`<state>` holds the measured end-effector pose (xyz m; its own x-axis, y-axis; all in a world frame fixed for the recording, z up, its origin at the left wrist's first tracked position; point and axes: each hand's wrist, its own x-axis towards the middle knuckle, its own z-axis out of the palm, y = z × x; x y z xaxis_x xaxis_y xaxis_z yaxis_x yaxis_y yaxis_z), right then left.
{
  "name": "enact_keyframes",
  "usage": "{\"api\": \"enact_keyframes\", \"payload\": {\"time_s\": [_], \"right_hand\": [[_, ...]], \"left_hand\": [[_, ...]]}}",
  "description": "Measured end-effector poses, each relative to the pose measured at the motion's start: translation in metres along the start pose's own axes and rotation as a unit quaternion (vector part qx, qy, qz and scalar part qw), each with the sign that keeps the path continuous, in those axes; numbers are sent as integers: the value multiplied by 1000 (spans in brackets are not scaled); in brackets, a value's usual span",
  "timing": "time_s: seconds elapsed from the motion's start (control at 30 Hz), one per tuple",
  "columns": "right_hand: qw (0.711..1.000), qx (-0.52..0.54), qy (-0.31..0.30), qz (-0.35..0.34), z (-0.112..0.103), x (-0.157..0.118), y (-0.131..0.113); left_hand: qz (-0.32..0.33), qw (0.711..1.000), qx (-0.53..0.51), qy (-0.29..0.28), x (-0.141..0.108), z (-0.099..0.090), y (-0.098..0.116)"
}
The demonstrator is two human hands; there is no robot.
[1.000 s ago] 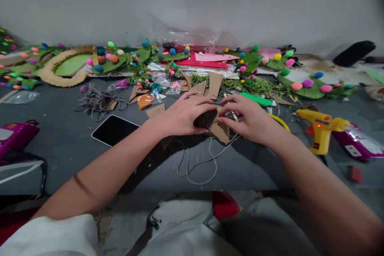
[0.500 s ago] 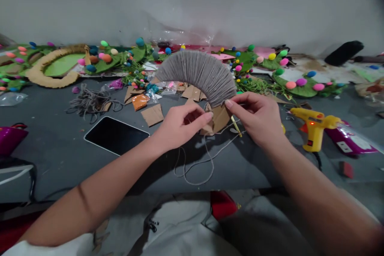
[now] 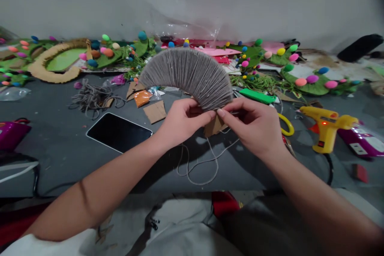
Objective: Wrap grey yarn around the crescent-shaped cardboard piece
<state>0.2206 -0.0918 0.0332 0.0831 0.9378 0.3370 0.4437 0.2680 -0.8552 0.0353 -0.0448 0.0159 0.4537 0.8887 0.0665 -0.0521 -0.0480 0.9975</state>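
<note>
Curving above the dark surface (image 3: 69,152), the grey yarn-wrapped arch (image 3: 186,72) is held at its near right end, where some bare cardboard (image 3: 212,128) shows. The left hand (image 3: 181,124) is clamped on this end between thumb and fingers; the right hand (image 3: 259,126) pinches it from the other side, and both thumbs almost meet. Below them, a loose strand (image 3: 201,184) makes loops. At left lie a phone (image 3: 120,133) and a yarn tangle (image 3: 91,98); at right, a yellow glue gun (image 3: 327,128).
</note>
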Motion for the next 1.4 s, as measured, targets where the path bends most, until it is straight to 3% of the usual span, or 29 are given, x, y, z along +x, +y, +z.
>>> {"api": "enact_keyframes", "payload": {"time_s": [0.2, 0.53, 0.77, 0.97, 1.03, 1.23, 1.4], "right_hand": [[1000, -21, -13, 9, -5, -3, -3], [998, -44, -42, -7, -11, -2, 2], [980, -170, 0, -101, -29, 4, 2], [941, -229, -60, -244, -45, 11, 2], [932, -239, -64, -263, -46, 11, 3], [945, -224, -48, -233, -38, 10, 4], [979, -141, -34, -141, -29, 8, 3]], "left_hand": [[-19, 998, -50, -22, -1, 1, 5], [-52, 998, -19, -7, 0, -5, 3], [-75, 997, -36, -2, 0, -5, 4], [-84, 993, -77, 13, -2, -3, 3], [-93, 992, -84, 12, -2, -2, 3], [-107, 987, -124, -1, -3, -2, 3], [-112, 977, -183, -19, -3, 1, 8]]}}
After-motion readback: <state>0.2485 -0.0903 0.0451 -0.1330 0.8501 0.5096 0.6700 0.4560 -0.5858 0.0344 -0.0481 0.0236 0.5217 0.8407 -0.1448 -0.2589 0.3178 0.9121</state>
